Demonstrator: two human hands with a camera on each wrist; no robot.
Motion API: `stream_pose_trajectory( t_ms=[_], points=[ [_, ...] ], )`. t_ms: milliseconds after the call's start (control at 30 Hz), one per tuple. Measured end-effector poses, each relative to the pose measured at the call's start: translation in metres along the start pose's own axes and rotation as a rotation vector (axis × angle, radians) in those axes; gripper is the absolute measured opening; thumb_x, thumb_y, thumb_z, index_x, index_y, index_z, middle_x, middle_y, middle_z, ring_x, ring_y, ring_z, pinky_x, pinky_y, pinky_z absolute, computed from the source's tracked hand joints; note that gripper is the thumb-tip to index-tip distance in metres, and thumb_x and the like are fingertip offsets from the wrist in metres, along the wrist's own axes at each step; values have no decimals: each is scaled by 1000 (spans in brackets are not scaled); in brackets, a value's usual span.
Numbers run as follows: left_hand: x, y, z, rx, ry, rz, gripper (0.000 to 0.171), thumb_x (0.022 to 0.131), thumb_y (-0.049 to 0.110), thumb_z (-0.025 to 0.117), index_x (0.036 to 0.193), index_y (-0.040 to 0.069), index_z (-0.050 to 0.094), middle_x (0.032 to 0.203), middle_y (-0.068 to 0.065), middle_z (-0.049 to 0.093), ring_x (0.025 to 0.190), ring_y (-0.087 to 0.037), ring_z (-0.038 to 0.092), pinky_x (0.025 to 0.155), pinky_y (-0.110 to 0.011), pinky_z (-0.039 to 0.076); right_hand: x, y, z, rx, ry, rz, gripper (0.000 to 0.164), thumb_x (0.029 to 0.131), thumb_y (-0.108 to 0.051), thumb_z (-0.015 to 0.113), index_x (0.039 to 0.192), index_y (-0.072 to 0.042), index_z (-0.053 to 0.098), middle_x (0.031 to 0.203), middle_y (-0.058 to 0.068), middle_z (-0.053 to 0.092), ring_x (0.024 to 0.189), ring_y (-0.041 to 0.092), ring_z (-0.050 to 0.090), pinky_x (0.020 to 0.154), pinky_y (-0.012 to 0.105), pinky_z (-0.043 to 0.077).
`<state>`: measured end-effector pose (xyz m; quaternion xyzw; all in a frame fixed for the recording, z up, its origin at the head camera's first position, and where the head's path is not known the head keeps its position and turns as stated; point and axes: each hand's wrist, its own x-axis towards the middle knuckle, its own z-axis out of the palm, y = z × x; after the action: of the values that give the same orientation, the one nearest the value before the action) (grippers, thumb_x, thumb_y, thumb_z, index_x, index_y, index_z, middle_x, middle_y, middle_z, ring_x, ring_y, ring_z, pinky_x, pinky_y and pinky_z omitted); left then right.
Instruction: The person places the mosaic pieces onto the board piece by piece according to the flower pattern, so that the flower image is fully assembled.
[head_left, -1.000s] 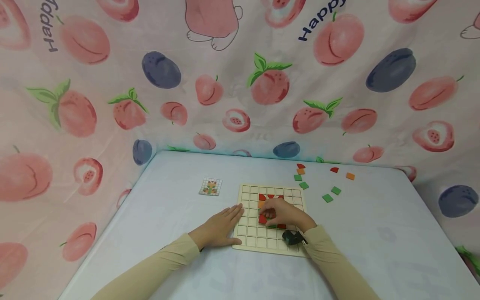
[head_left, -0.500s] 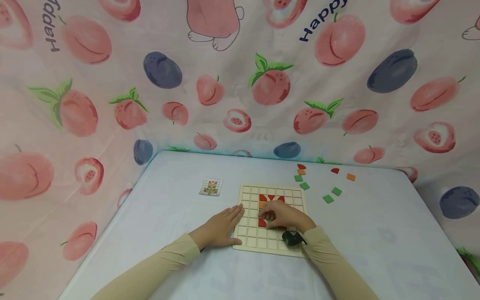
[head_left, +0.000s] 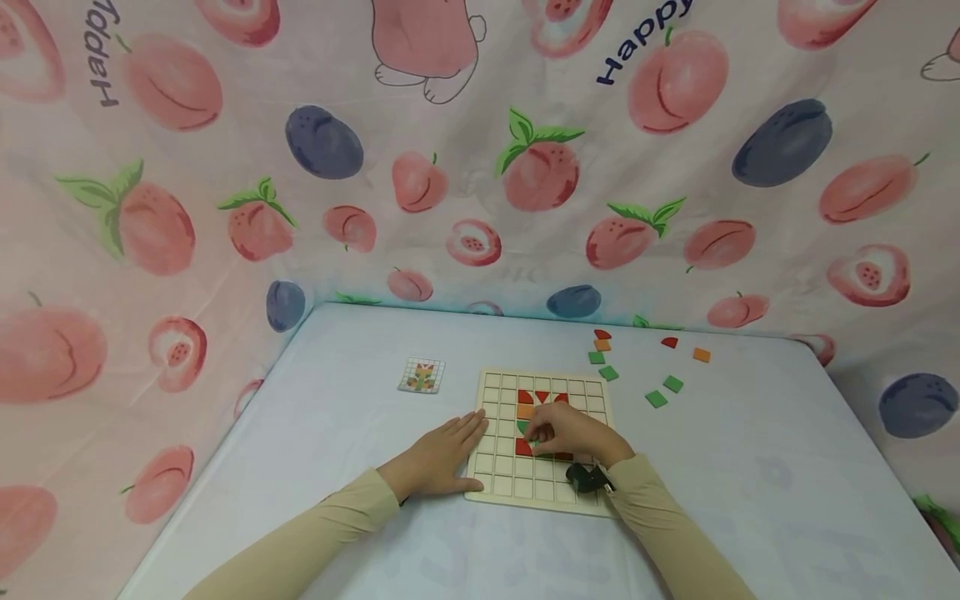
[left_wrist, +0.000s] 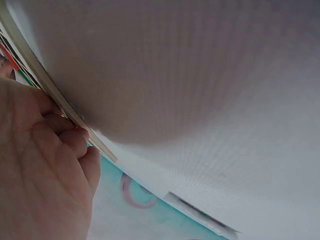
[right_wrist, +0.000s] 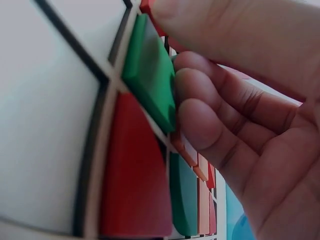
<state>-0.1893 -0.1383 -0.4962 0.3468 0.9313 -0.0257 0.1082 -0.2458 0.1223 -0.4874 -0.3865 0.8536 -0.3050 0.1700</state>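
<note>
Pale wood forms the gridded board point(head_left: 501, 481), which is laid flat on the white-covered counter point(head_left: 360, 550). The left grip point(head_left: 437, 457), a bare hand, is rested at the left edge of the board with its fingers extended. The right grip point(head_left: 573, 432), also a bare hand, is positioned over the middle of the board with its fingers curled; whether a tile is pinched cannot be determined. In the right wrist view, a green tile point(right_wrist: 150, 70) is shown just beside these fingers, adjacent to a red tile point(right_wrist: 135, 175) in a neighbouring cell. Farther along the grid, a red triangle point(head_left: 542, 397) and an orange square point(head_left: 525, 412) are set in cells, partly surrounded by other coloured pieces. Loose pieces are distributed beyond the board, toward its far right, including an orange piece point(head_left: 702, 355) and a red piece point(head_left: 670, 342). A pattern card point(head_left: 422, 376) is placed to the left of the board. A black device point(head_left: 585, 477) is worn at the right wrist. The counter is backed by fruit-printed cloth point(head_left: 465, 142).
</note>
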Motion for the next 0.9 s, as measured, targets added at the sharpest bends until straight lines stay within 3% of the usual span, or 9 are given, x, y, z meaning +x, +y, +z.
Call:
stream_pose_trajectory(
  t_ms=[200,433,667,900],
  points=[
    [0,0,1,9,1,1,92,88,67,41,151,5,14,159,-10,9,147,-22,14,119,-36,21,-1,-2,-1,22,-1,7,12,79,-12,75,90,-9,72,82,-2,63,68,0,52,64,16,49],
    [1,1,0,6,0,-2,92,88,67,41,151,5,15,159,-10,10,147,-22,14,119,-36,21,-8,7,-11,41,27,-62,16,79,-11,75,95,-8,71,89,2,65,73,1,57,66,18,53],
    [0,1,-1,22,12,3,93,88,67,41,151,4,16,159,-11,12,147,-23,15,119,-36,22,-28,18,-30,88,119,3,23,79,-13,75,100,-7,70,95,5,67,80,9,61,72,23,54],
    [0,0,0,16,8,-1,93,87,68,41,151,5,15,159,-11,11,147,-23,15,119,-36,22,-56,30,-47,15,280,34,23,80,-11,73,102,-4,69,97,7,69,84,17,62,77,30,54]
  ],
)
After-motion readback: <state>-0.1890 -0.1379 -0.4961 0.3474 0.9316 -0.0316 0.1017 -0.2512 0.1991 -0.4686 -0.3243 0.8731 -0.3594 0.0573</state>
